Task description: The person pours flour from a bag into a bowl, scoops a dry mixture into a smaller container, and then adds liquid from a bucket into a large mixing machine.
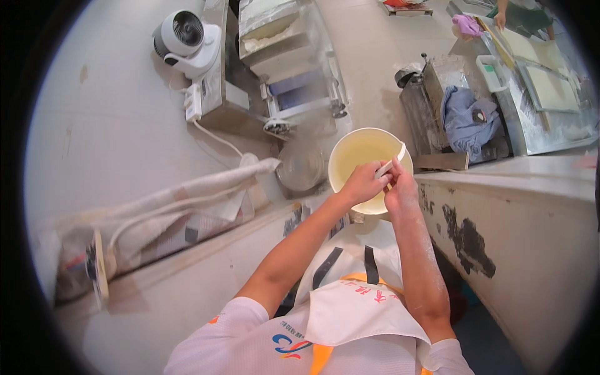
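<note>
Over a round white bucket [340,147] with a pale yellowish inside, both my hands come together. The fingers of my left hand [361,184] are closed round one end of a slim, white, slightly curved strip [400,154]. My right hand [402,187] pinches the same piece from the right side, and whitish dust coats that forearm. The strip's free end points up toward the bucket's far right rim. Whether it is the bucket's handle or a loose tool, I cannot tell. My hands hide the bucket's near right part.
Beyond the bucket stands a floury machine with a blue roller [300,90]. A white fan [187,31] and a power strip [194,103] are at left. A blue cloth [469,119] lies at right, near a worktable where another person's hand [500,20] shows. A chipped white ledge [519,187] runs close on my right.
</note>
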A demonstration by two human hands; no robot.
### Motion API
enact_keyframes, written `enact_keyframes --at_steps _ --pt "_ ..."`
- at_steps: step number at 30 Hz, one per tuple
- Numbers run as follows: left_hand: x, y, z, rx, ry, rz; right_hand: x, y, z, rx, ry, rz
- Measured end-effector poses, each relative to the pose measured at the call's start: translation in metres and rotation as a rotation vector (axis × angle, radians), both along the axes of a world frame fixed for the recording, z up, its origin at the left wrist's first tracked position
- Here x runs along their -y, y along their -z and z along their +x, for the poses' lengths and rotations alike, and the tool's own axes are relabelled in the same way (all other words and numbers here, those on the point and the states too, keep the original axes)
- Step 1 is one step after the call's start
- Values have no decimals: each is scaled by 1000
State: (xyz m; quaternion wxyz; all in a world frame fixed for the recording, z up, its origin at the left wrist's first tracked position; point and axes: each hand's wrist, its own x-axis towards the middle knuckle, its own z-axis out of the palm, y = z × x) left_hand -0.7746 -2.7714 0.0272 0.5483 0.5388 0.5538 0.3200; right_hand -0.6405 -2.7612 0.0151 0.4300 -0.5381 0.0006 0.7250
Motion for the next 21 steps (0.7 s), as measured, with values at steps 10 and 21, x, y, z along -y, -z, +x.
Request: enact_keyframes --at_steps 10,21 --pt "-266 -75 -5 -117 -418 81 -297 -103 15 501 -391 497" --pt "-594 -104 -21 -81 -347 -36 -600 6 110 911 -176 638"
